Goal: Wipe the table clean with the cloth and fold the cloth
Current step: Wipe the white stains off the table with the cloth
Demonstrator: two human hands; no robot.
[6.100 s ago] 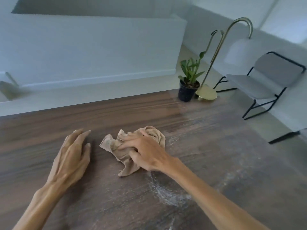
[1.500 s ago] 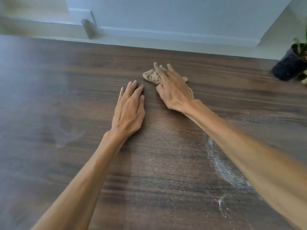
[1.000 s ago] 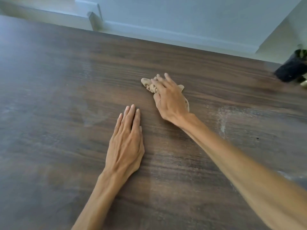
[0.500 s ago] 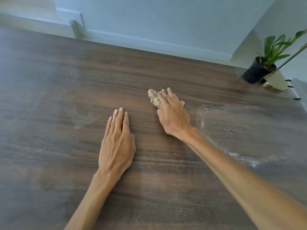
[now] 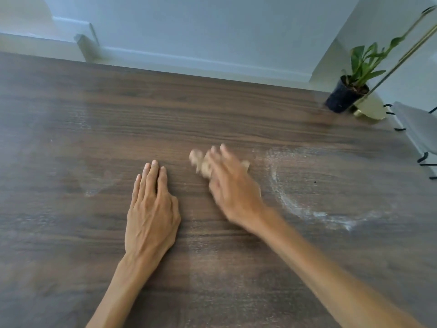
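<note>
Two hands: both lay on the dark wooden table (image 5: 71, 233), palms down.
Left hand (image 5: 151, 209): flat and open on the bare wood, fingers straight and together, pointing toward 12 o'clock, gripping nothing.
Right hand (image 5: 233, 188): blurred, at 3 o'clock of the left one and apart from it, pressed onto the cloth; whether its fingers closed around the fabric could not be told.
Cloth (image 5: 203, 163): beige, bunched under the right fingers, showing at their 11 o'clock side.
White residue (image 5: 293, 207): a curved streak at 3 o'clock of the right hand.
Potted plant (image 5: 347, 93): at the table's 2 o'clock corner.
</note>
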